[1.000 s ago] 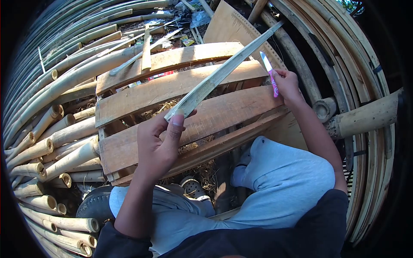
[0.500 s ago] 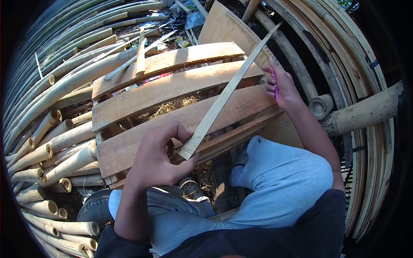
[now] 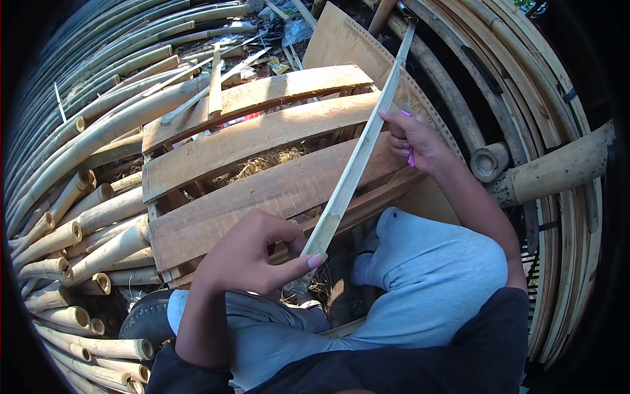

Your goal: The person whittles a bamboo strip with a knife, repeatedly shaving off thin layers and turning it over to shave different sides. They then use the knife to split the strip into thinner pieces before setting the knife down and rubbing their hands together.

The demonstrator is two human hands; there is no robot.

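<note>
A long, pale bamboo strip [image 3: 354, 167] slants across the view, from near my lap up to the far right. My left hand [image 3: 249, 256] pinches its near end between thumb and fingers. Closed around the pink handle of a knife [image 3: 411, 157], my right hand [image 3: 425, 143] is close beside the upper half of the strip, thumb tip at its edge. The blade points up and away, thin and blurred, and most of the handle is hidden in my fingers. Below the strip is a low slatted wooden bench [image 3: 262, 148].
Stacked bamboo poles [image 3: 108, 203] fill the left side. Loose strips [image 3: 215, 79] lie on the far slats. A curved wooden board [image 3: 348, 39] leans behind the bench. More poles and long slats [image 3: 525, 85] stand at right, with a thick bamboo pole [image 3: 558, 167] jutting in.
My right hand has moved left and slightly down, bringing the knife to the strip. The strip has turned a little steeper, and its near end has shifted right and down in my left hand.
</note>
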